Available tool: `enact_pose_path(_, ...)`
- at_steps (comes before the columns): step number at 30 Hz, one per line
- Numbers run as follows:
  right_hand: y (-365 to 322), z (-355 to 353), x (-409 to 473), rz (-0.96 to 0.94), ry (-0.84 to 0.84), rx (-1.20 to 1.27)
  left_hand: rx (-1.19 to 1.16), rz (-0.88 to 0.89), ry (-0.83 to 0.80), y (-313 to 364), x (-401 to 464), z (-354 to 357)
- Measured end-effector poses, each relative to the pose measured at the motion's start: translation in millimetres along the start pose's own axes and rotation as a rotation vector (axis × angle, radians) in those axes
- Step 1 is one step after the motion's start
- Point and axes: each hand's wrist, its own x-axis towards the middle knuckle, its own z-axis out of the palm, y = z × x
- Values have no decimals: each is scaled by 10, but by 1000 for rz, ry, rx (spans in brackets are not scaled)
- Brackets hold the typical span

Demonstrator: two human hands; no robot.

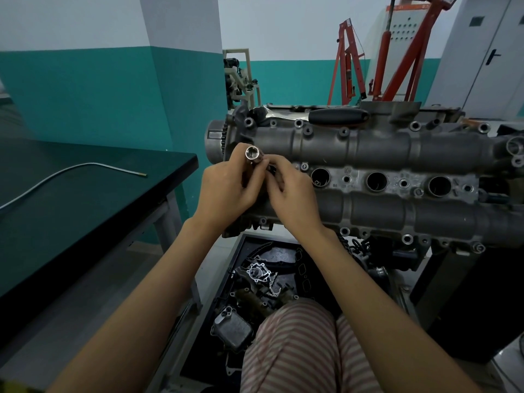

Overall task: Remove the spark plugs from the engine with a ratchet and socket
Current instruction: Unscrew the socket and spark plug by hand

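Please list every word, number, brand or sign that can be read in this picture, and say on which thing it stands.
No text can be read.
Engine: small cast marks between the plug holes, too blurred to read.
Red hoist: a pale mark near the top, too small to read.
Socket and ratchet: no marking visible.

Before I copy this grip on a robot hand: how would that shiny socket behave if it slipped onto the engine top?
The socket looks like a smooth metal cylinder, so it would probably roll and feel slippery. It seems rigid and likely dense for its size. The open plug wells sit beside the left hand and right hand, so it might drop into one.
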Motion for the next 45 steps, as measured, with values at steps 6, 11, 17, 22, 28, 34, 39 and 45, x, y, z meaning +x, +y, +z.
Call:
enact_pose_path(6, -3, 16, -4, 41, 47, 13, 3, -33, 18, -8, 5, 35)
enact_pose_path(11, -9, -7, -11, -5, 24, 36, -7, -28, 24, 6, 6, 14)
enact_pose_path(17, -14, 1, -10, -21, 27, 13, 11, -48, 11, 4, 12, 13)
enact_pose_path(22, -2, 18, -7, 38, 61, 11, -3, -49, 16, 11, 22, 8)
enact_pose_path(28, -11, -6, -13, -10, 38, 23, -24, -31, 4, 19, 6, -4)
enact_pose_path(34, -24, 2, -9, 7, 53, -9, -1, -49, 21, -2, 5, 18)
enact_pose_path(39, -30, 1, -13, 38, 51, 16, -6, -47, 29, -32, 3, 29)
enact_pose_path(45, -24, -13, -24, 9, 32, 6, -29, -55, 32, -23, -6, 30)
